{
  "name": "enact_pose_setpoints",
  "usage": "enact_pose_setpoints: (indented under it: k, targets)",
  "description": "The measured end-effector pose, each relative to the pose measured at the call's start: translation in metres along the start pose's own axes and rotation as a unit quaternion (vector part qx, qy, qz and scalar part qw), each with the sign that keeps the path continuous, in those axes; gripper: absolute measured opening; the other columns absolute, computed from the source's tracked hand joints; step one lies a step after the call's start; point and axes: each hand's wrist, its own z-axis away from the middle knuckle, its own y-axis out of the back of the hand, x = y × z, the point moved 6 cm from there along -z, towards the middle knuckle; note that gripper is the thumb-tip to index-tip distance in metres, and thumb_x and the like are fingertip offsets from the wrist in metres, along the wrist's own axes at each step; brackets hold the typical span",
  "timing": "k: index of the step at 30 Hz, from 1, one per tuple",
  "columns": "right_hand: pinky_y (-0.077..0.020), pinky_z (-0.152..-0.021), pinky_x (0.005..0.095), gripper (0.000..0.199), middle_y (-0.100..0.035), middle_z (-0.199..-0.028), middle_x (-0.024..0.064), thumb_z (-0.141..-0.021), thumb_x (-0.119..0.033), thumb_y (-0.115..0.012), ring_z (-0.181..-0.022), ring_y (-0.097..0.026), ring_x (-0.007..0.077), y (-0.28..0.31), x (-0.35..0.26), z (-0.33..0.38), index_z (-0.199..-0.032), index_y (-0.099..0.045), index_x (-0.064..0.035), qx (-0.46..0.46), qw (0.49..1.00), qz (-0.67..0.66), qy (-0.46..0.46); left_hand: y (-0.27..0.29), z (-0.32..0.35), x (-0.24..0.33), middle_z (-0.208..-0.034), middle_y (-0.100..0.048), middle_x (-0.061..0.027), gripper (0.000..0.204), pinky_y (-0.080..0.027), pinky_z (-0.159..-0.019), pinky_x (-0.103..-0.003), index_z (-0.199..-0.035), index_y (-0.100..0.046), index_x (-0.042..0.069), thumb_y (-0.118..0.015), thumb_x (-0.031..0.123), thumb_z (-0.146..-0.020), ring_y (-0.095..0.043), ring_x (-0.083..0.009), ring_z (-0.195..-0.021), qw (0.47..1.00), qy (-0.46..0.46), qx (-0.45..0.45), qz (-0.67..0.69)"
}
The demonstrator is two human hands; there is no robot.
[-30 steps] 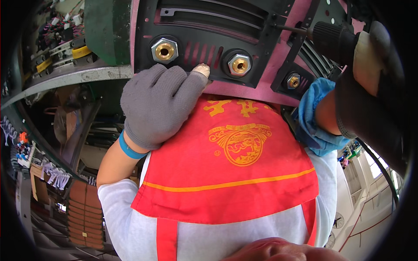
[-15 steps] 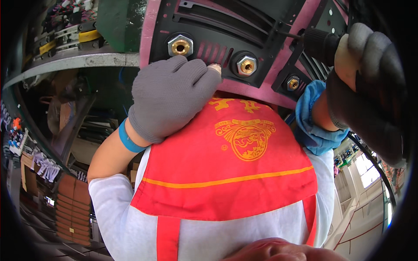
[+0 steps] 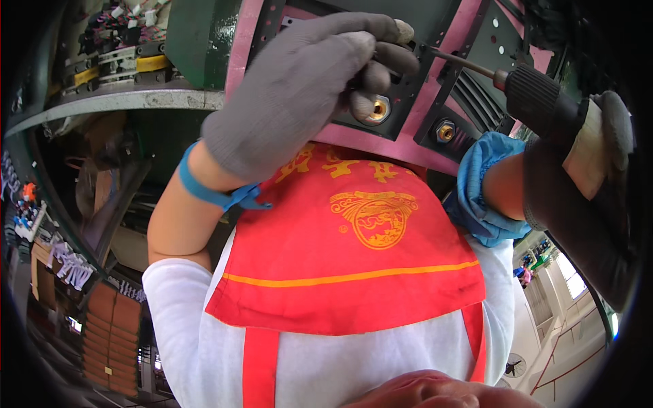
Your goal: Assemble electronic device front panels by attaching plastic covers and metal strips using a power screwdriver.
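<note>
My left hand [image 3: 306,85], in a grey knit glove, hovers over a black metal panel [image 3: 403,87] with its fingers curled in. Anything inside those fingers is too small or hidden to make out. A brass fitting with a hex nut [image 3: 379,111] shows just below its fingertips. In my right hand [image 3: 598,163], gloved with bare-looking finger covers, is a black power screwdriver [image 3: 544,98]. Its long thin bit [image 3: 466,62] points left, the tip close to the left fingertips and the panel's right edge.
A second black panel with a brass fitting [image 3: 445,131] lies to the right. Both panels rest on a pink surface [image 3: 360,138]. A metal-edged shelf [image 3: 136,102] at the left carries parts and wire bundles. A red apron [image 3: 306,238] covers my front.
My left hand has risen from the panel's lower edge towards the bit tip and now covers the left brass fitting. The screwdriver has swung down and right, showing more of its bit.
</note>
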Motion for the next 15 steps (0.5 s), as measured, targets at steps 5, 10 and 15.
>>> enact_pose_setpoints:
  k: [5, 10, 15]
  targets:
    - [-0.0378, -0.063, 0.0317, 0.055, -0.053, -0.090, 0.0078, -0.091, -0.063, -0.050, -0.069, -0.048, 0.0160, -0.034, -0.010, -0.022, -0.099, -0.057, -0.0084, 0.001, 1.000, 0.016, 0.014, -0.022, -0.019, -0.008, -0.087, -0.064, -0.0058, 0.035, -0.048, -0.056, -0.020, -0.132, -0.049, -0.002, -0.047, 0.014, -0.101, -0.057, -0.0071, -0.063, 0.993, -0.005, -0.034, 0.114]
    - [-0.0374, -0.063, 0.0314, 0.055, -0.053, -0.090, 0.0073, -0.091, -0.063, -0.051, -0.069, -0.048, 0.0156, -0.051, 0.001, -0.046, -0.098, -0.057, -0.0088, 0.008, 0.999, 0.025, 0.022, -0.024, -0.025, -0.009, -0.100, -0.067, -0.0086, 0.035, -0.048, -0.055, -0.018, -0.134, -0.048, 0.001, -0.047, 0.017, -0.103, -0.059, -0.0077, -0.063, 0.990, 0.010, -0.044, 0.131]
    - [-0.0371, -0.063, 0.0312, 0.055, -0.053, -0.090, 0.0068, -0.091, -0.064, -0.051, -0.068, -0.047, 0.0151, -0.058, -0.003, -0.043, -0.098, -0.057, -0.0092, 0.014, 0.999, 0.032, 0.023, -0.031, -0.026, -0.006, -0.118, -0.060, -0.0038, 0.045, -0.048, -0.066, -0.019, -0.141, -0.045, 0.004, -0.049, 0.030, -0.104, -0.054, -0.0053, -0.078, 0.970, 0.004, -0.049, 0.239]
